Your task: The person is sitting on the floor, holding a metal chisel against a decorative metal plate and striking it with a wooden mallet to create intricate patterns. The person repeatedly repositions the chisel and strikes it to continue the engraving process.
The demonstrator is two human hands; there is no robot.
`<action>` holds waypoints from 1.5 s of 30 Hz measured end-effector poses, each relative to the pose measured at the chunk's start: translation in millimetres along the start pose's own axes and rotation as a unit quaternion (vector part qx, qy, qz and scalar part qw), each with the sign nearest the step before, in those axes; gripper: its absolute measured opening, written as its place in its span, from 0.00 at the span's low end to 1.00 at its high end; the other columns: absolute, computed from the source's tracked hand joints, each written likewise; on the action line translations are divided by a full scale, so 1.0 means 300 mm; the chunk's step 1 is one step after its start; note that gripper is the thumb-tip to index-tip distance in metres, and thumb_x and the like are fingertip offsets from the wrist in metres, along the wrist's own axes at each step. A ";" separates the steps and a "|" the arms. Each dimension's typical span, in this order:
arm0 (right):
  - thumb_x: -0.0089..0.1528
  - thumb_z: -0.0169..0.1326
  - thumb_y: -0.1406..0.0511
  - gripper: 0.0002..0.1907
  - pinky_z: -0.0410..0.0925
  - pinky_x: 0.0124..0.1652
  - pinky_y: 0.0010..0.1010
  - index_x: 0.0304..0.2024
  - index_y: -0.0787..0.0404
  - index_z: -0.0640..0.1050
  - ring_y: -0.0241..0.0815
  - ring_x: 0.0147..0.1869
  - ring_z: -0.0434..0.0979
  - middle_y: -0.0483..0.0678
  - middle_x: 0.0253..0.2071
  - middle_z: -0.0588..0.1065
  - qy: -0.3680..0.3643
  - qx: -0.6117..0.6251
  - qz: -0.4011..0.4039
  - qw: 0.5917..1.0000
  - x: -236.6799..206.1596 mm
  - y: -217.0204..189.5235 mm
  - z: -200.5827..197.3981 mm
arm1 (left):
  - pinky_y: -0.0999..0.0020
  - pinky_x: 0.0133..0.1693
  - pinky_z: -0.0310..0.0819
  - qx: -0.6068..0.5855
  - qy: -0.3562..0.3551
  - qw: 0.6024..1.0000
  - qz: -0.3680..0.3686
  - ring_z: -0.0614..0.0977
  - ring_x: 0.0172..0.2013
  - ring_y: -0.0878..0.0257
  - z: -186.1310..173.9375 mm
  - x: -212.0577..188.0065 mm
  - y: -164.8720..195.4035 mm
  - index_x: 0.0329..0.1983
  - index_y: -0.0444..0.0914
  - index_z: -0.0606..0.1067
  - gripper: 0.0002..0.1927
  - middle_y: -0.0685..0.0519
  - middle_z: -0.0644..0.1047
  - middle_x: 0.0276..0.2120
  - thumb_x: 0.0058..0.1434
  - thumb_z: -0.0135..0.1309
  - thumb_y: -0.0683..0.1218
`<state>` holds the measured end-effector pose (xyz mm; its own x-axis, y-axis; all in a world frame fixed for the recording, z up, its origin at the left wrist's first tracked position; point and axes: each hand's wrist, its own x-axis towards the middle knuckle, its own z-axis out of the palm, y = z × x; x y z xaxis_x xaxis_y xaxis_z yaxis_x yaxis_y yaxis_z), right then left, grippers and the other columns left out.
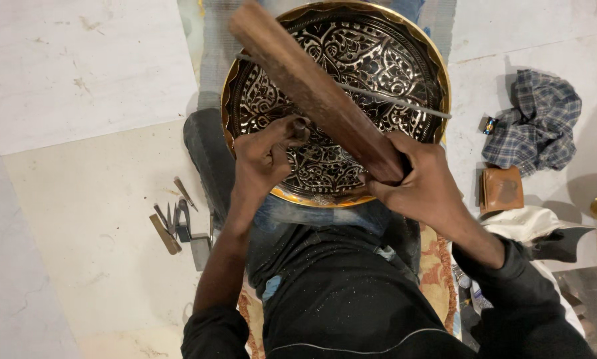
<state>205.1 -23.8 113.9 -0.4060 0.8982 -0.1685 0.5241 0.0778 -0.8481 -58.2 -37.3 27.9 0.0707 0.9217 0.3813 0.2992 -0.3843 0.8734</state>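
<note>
The right hand [421, 183] is wrapped tight around the lower end of a long wooden mallet [312, 90], which slants up across an engraved round brass tray [352, 60] on the person's lap. The left hand [265, 156] pinches a small chisel [300, 126] upright against the tray. Spare tools [175, 223] lie on the floor at left; a checked cloth [534, 119] lies at right.

A floor-level metal-engraving workshop: an ornate brass tray [352, 40] on the lap, small chisels [175, 223] on stone tiles [79, 199].

Pale tiled floor [79, 199] with hand tools [179, 223], checked cloth [534, 119], brown wallet [501, 189].
</note>
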 end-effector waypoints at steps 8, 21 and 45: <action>0.50 0.59 0.71 0.29 0.75 0.38 0.29 0.56 0.68 0.76 0.38 0.37 0.85 0.53 0.37 0.82 -0.009 0.008 -0.091 0.996 0.041 -0.073 -0.061 | 0.68 0.46 0.87 0.065 0.026 0.997 -0.041 0.89 0.43 0.58 0.017 0.000 0.021 0.51 0.31 0.77 0.20 0.43 0.85 0.41 0.61 0.42 0.27; 0.53 0.57 0.70 0.16 0.62 0.18 0.34 0.41 0.66 0.68 0.43 0.15 0.68 0.50 0.20 0.69 -0.015 -0.168 -0.172 0.971 0.104 -0.042 -0.095 | 0.69 0.41 0.85 0.078 0.030 0.996 -0.014 0.89 0.38 0.60 0.035 -0.015 -0.020 0.52 0.33 0.78 0.23 0.45 0.84 0.38 0.57 0.43 0.28; 0.49 0.59 0.68 0.20 0.68 0.24 0.39 0.43 0.64 0.71 0.50 0.21 0.77 0.55 0.20 0.73 -0.057 -0.188 -0.100 0.975 0.098 -0.097 -0.143 | 0.70 0.39 0.80 0.066 -0.004 0.994 -0.084 0.87 0.37 0.58 0.015 -0.022 0.001 0.53 0.32 0.78 0.24 0.43 0.85 0.41 0.55 0.44 0.30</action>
<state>210.1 18.9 155.1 -0.5967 0.7973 -0.0916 0.6552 0.4180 -0.6293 -54.4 -43.3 24.2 0.0175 0.9728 0.2308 0.4290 -0.2158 0.8771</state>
